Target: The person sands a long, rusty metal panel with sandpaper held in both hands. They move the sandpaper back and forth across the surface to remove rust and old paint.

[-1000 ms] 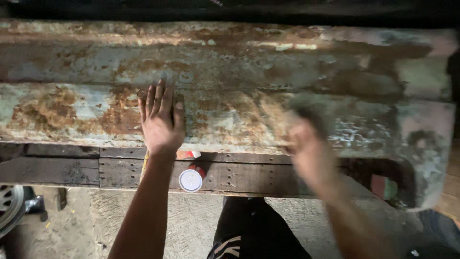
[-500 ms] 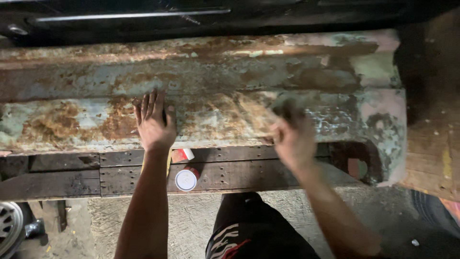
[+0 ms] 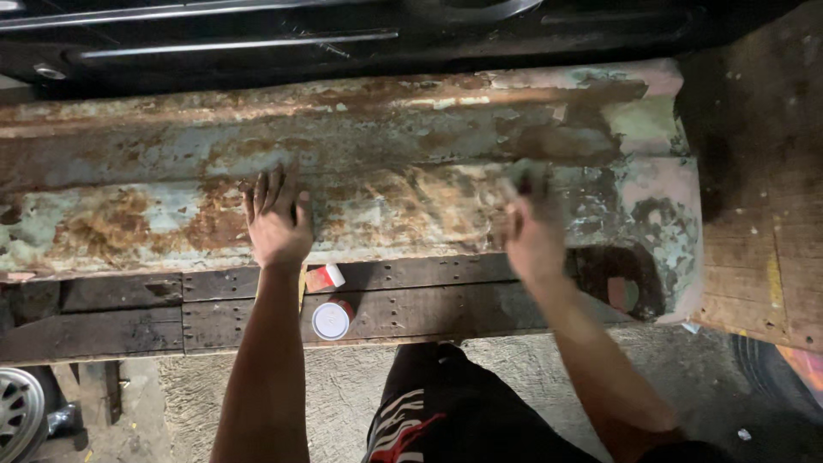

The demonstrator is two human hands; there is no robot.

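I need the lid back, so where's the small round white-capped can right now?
In the head view, the small round white-capped can stands on the dark wooden plank, just right of the left forearm, below the rusty metal panel.

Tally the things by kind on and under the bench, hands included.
Rusty metal panel: 1
Hands, left hand flat on the panel, right hand blurred: 2
Small containers, white-lidded can and red-and-white tube: 2
Wheel: 1
Total: 6
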